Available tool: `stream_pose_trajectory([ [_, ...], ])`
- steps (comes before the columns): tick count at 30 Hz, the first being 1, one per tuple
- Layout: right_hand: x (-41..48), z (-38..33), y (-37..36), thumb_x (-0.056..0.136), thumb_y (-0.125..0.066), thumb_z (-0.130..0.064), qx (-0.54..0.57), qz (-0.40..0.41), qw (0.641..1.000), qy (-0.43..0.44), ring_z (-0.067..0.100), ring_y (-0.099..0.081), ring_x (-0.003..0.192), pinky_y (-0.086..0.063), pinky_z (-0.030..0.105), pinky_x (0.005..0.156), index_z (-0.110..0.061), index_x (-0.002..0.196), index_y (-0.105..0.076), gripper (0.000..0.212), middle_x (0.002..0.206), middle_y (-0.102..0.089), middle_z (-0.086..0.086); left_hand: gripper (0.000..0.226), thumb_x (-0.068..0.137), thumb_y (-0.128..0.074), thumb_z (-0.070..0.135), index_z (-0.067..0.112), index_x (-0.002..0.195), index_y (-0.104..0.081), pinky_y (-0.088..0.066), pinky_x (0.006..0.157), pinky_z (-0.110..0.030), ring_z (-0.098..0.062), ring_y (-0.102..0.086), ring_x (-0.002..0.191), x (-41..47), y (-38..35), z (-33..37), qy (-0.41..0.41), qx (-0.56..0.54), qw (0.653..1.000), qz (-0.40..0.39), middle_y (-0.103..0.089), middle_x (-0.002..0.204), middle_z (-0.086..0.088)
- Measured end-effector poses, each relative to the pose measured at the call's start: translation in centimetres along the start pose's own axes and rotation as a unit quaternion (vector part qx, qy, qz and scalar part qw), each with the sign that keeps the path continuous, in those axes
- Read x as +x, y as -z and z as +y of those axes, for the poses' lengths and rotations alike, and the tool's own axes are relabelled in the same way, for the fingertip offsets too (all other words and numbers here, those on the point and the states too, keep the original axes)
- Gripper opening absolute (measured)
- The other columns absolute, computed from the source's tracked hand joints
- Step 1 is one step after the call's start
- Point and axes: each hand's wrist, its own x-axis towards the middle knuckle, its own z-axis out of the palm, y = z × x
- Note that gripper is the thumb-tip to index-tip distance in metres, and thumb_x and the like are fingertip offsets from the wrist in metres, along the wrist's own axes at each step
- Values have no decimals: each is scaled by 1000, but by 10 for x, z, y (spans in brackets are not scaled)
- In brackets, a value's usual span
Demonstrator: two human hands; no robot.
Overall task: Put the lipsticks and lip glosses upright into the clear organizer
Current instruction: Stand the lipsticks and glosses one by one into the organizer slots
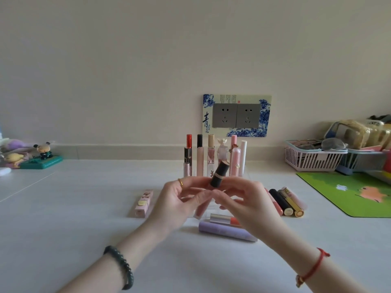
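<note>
Left hand [179,199]: fingers curled, tips pinching the black lipstick [219,174] from below.
Right hand [247,203]: fingertips closed on the same tube, though its low end is hidden.
Lipstick: tilted, raised just before the organizer [245,169].
Organizer: tubes upright in back row.
Table [84,218]: purple tube [226,230] lying near; dark tubes [284,200] at right.

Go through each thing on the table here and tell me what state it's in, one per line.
Black lipstick: held tilted by both hands, capped.
Left hand: fingers on the lipstick.
Right hand: fingers on the lipstick.
Clear organizer: partly filled, tubes upright.
Purple tube: lying flat.
Pink box: lying flat.
Tubes at right: lying flat, side by side.
</note>
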Motion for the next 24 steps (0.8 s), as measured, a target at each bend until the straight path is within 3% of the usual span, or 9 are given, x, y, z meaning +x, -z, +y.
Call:
stream_pose_trajectory([
  [3,1,2,6,74,-70,-21,21,10,1000,-12,5,-68,71,-56,20,65,-28,82,-68,11,77,-73,-8,22,64,-69,33,29,85,-70,-52,71,-15,-8,-70,78,5,-9,-2,-19,30,999,-5,-75,77,8],
  [7,6,4,15,74,-70,-16,38,40,998,-25,6,-69,70,-55,18,63,-26,80,-69,12,77,-73,-12,19,61,-69,35,31,79,-69,-50,66,-12,-6,-70,76,14,-19,0,-30,22,999,10,-74,75,13],
  [11,17,1,31,75,-69,-10,12,82,997,-6,1,-67,64,-54,14,63,-25,77,-67,15,64,-71,-12,21,66,-69,29,25,87,-69,-49,61,-11,-5,-68,76,21,-22,2,-61,24,998,18,-74,82,8],
  [14,33,4,50,75,-69,-9,-43,151,988,0,-4,-66,64,-54,11,65,-24,80,-65,17,72,-68,-12,19,69,-67,28,24,88,-69,-49,58,-12,-4,-66,74,25,-7,5,-92,13,994,55,-73,84,11],
  [19,57,19,67,77,-68,-13,-126,203,971,-28,-3,-64,65,-55,24,76,-18,92,-67,16,71,-67,-10,10,73,-65,22,29,81,-67,-49,72,-9,-1,-65,75,35,35,-1,-120,10,981,155,-72,77,17],
  [24,61,38,58,77,-67,-12,-165,184,967,-62,7,-63,68,-53,36,85,-10,98,-68,20,69,-64,-6,17,82,-64,14,31,81,-67,-44,71,-2,4,-61,74,39,62,-30,-54,81,980,175,-70,75,23],
])
